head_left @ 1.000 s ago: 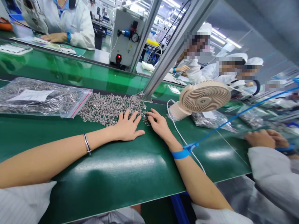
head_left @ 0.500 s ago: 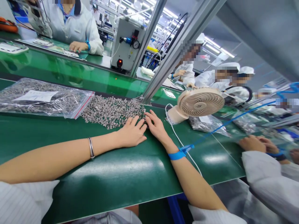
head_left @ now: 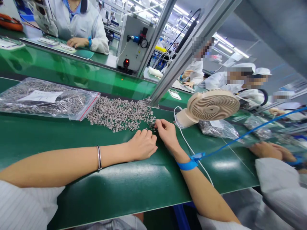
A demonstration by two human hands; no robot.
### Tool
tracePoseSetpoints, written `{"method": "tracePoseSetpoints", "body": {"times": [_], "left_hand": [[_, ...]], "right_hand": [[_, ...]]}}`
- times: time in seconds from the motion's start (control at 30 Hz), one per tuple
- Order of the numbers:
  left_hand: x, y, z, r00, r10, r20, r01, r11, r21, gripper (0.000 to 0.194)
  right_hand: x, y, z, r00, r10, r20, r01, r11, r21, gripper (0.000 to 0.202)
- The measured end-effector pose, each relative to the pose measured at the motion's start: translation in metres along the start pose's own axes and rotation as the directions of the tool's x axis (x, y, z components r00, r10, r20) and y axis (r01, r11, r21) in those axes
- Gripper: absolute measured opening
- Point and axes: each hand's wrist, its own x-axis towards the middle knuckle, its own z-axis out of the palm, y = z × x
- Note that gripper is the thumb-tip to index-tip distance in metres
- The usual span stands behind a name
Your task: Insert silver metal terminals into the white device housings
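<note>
A loose heap of small silvery metal components with thin leads (head_left: 120,113) is spread over the green tabletop (head_left: 115,188). My right hand (head_left: 167,132) is at the heap's right end, thumb and fingertips pinched together on a small component at its edge. Just in front of the heap rests my left hand (head_left: 143,144), back upward and fingers curled in. Its fingertips are turned away, so whatever it holds is hidden. The two hands are close but apart. A blue strap (head_left: 188,163) circles my right wrist, and a metal bangle (head_left: 99,157) my left.
Left of the heap lies a zip bag full of components (head_left: 43,100). A beige fan (head_left: 213,103) with a white cable stands at the right, near another bag (head_left: 217,127). A metal post (head_left: 165,83) rises behind the heap. A co-worker's hands (head_left: 271,150) are at far right.
My left hand has drawn back from the heap toward me, its spread fingers now curled. My right thumb and fingers have closed into a pinch. The view has shifted slightly.
</note>
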Motion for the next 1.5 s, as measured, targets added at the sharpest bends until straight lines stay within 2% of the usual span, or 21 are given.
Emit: {"method": "tracePoseSetpoints", "body": {"times": [0.1, 0.17, 0.23, 0.4, 0.47, 0.57, 0.6, 0.7, 0.77, 0.9, 1.0, 1.07, 1.13, 1.2, 1.27, 1.37, 1.5], "left_hand": [[-0.001, 0.001, 0.001, 0.997, -0.040, -0.062, 0.042, 0.999, 0.029, 0.039], [-0.002, 0.002, 0.000, 0.995, -0.015, -0.095, 0.019, 0.999, 0.042, 0.040], [-0.004, 0.005, -0.003, 0.992, 0.048, -0.119, -0.043, 0.998, 0.047, 0.034], [-0.017, 0.029, -0.010, 0.944, 0.276, -0.182, -0.275, 0.961, 0.031, 0.026], [-0.028, 0.044, -0.013, 0.914, 0.347, -0.211, -0.351, 0.936, 0.018, 0.028], [-0.047, 0.064, -0.018, 0.884, 0.394, -0.251, -0.419, 0.907, -0.051, 0.029], [-0.053, 0.069, -0.019, 0.876, 0.406, -0.260, -0.439, 0.895, -0.080, 0.029], [-0.065, 0.076, -0.021, 0.843, 0.463, -0.273, -0.507, 0.854, -0.117, 0.030], [-0.068, 0.077, -0.021, 0.831, 0.492, -0.258, -0.532, 0.839, -0.116, 0.029], [-0.065, 0.075, -0.021, 0.840, 0.502, -0.205, -0.533, 0.834, -0.140, 0.027], [-0.063, 0.074, -0.020, 0.839, 0.507, -0.199, -0.537, 0.831, -0.146, 0.027], [-0.063, 0.074, -0.020, 0.838, 0.508, -0.202, -0.539, 0.828, -0.156, 0.027], [-0.064, 0.075, -0.019, 0.837, 0.511, -0.198, -0.542, 0.825, -0.162, 0.027], [-0.064, 0.076, -0.018, 0.838, 0.512, -0.189, -0.541, 0.824, -0.166, 0.027], [-0.063, 0.076, -0.018, 0.843, 0.506, -0.184, -0.534, 0.829, -0.166, 0.027], [-0.062, 0.075, -0.019, 0.844, 0.498, -0.200, -0.529, 0.834, -0.153, 0.026], [-0.068, 0.078, -0.019, 0.819, 0.519, -0.245, -0.541, 0.840, -0.029, 0.030]], "right_hand": [[-0.002, -0.004, -0.001, 0.998, -0.003, -0.059, 0.009, 0.996, 0.091, 0.030], [-0.001, -0.006, -0.003, 0.995, 0.016, -0.100, -0.005, 0.994, 0.112, 0.030], [-0.001, -0.006, -0.006, 0.995, 0.037, -0.090, -0.029, 0.996, 0.085, 0.032], [-0.003, -0.009, -0.008, 0.995, 0.044, 0.091, -0.045, 0.999, 0.012, 0.034], [-0.005, -0.012, -0.008, 0.999, 0.023, 0.048, -0.024, 0.999, 0.033, 0.034], [-0.008, -0.018, -0.010, 1.000, 0.016, -0.021, -0.015, 0.998, 0.064, 0.033], [-0.009, -0.020, -0.012, 1.000, 0.018, 0.012, -0.019, 0.997, 0.073, 0.033], [-0.012, -0.025, -0.013, 0.970, 0.004, 0.243, -0.018, 0.998, 0.057, 0.036], [-0.013, -0.027, -0.011, 0.956, -0.025, 0.293, 0.011, 0.999, 0.049, 0.035], [-0.014, -0.025, -0.005, 0.994, -0.072, 0.080, 0.061, 0.989, 0.133, 0.031], [-0.018, -0.026, -0.001, 0.996, -0.093, 0.012, 0.089, 0.978, 0.188, 0.027], [-0.024, -0.030, 0.003, 0.985, -0.167, 0.046, 0.155, 0.968, 0.196, 0.025], [-0.031, -0.034, 0.008, 0.950, -0.285, 0.130, 0.261, 0.950, 0.172, 0.025], [-0.037, -0.037, 0.014, 0.899, -0.387, 0.204, 0.374, 0.922, 0.099, 0.024], [-0.039, -0.036, 0.018, 0.876, -0.431, 0.216, 0.440, 0.898, 0.005, 0.020], [-0.033, -0.031, 0.015, 0.900, -0.423, 0.103, 0.430, 0.901, -0.054, 0.019], [-0.016, -0.019, 0.002, 0.937, -0.321, -0.139, 0.320, 0.947, -0.031, 0.021]]}}
